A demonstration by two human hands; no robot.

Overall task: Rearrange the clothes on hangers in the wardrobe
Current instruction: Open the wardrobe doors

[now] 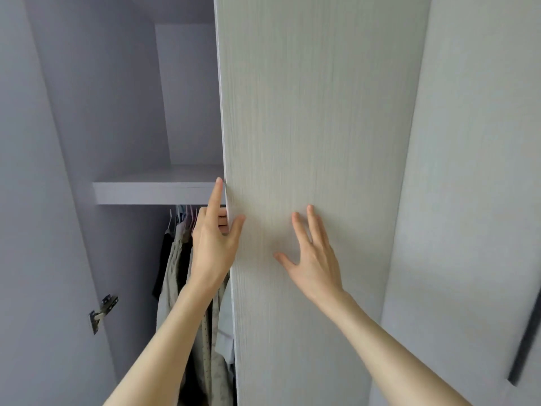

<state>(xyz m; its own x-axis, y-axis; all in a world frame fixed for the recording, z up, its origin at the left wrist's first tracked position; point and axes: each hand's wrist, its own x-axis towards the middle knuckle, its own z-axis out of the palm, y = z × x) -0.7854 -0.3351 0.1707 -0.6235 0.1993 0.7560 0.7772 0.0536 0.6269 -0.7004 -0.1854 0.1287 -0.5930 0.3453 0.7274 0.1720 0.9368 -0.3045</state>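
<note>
A pale wood-grain wardrobe door [316,118] stands in front of me. My left hand [212,244] grips its left edge: thumb on the front face, several fingers curled behind, index finger pointing up along the edge. My right hand [313,259] lies flat on the door's front with fingers spread. Behind the left hand, several clothes on hangers [178,253] hang under a shelf: dark, beige and light blue garments, partly hidden by my left forearm and the door.
A grey shelf [152,193] spans the wardrobe above the clothes. The left door [35,230] stands open, with a metal hinge [102,313] on its inner side. Another closed door panel [474,171] is at the right, with a dark handle [527,347].
</note>
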